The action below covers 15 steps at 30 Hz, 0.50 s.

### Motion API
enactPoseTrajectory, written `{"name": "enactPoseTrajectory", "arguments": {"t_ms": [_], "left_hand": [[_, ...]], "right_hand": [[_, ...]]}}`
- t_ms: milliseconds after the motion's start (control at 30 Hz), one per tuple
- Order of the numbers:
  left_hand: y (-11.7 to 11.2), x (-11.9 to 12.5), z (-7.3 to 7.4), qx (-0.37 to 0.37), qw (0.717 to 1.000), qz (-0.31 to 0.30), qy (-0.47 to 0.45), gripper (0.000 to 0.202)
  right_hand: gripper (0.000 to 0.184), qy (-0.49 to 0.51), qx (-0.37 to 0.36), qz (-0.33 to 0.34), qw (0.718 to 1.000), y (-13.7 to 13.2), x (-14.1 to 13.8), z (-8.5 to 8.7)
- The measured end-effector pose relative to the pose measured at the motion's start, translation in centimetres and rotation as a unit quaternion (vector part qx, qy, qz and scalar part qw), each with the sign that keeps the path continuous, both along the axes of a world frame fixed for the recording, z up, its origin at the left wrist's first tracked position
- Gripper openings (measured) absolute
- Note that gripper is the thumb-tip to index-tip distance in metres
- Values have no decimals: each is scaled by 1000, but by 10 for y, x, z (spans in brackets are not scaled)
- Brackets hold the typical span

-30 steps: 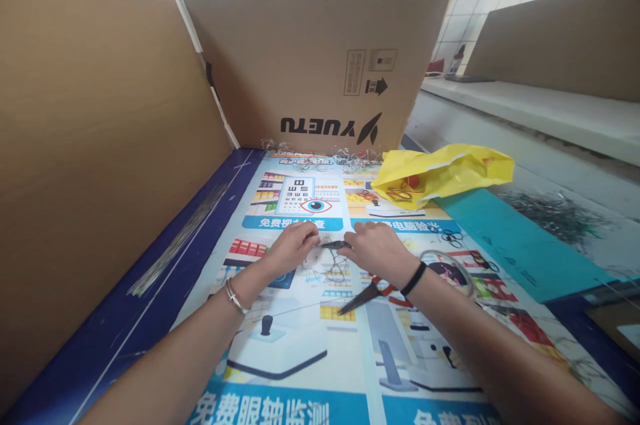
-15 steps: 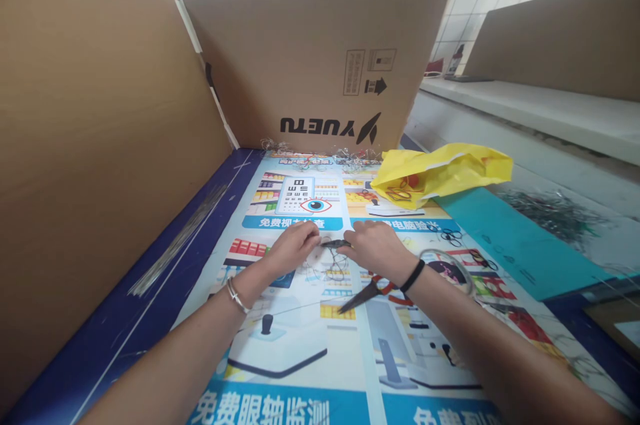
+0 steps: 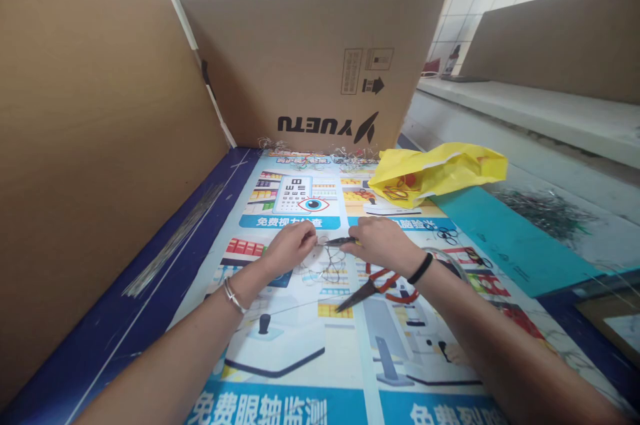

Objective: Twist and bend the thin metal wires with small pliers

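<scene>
My left hand (image 3: 290,250) is closed in a pinch on thin wire at the middle of the printed poster (image 3: 300,358). My right hand (image 3: 383,245) is closed round a small dark tool (image 3: 340,241) whose tip points left towards the left fingers. Between and below the two hands lies a loose tangle of thin wire (image 3: 327,268). Red-handled scissors (image 3: 370,286) lie on the poster just under my right wrist, blades pointing down-left.
Cardboard walls stand at the left (image 3: 95,131) and at the back (image 3: 315,58). A yellow plastic bag (image 3: 435,171) lies at the back right by a teal sheet (image 3: 505,238). Wire scraps (image 3: 545,208) pile at the far right; straight wires (image 3: 170,248) lie along the left wall.
The hands stay together at the same spot. The right wrist has lifted slightly, so the scissors' red handles show more.
</scene>
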<state>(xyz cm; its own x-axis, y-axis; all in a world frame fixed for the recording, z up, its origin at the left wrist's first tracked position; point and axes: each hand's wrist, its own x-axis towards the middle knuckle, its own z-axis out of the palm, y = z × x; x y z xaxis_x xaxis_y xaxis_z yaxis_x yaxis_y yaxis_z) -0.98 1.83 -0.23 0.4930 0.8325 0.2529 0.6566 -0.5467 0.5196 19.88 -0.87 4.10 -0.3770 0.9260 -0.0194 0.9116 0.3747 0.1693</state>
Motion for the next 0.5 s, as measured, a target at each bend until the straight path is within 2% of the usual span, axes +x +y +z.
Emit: {"name": "enactPoseTrajectory", "arguments": {"t_ms": [367,500], "left_hand": [[-1,1,-2,20,1000,1,6,10],[-2,0,-1,19,999,0,28,10]], "right_hand": [[40,-4,59,17,998,-4,-7,0],[38,-13,56,29,998,-5,-6,1]]}}
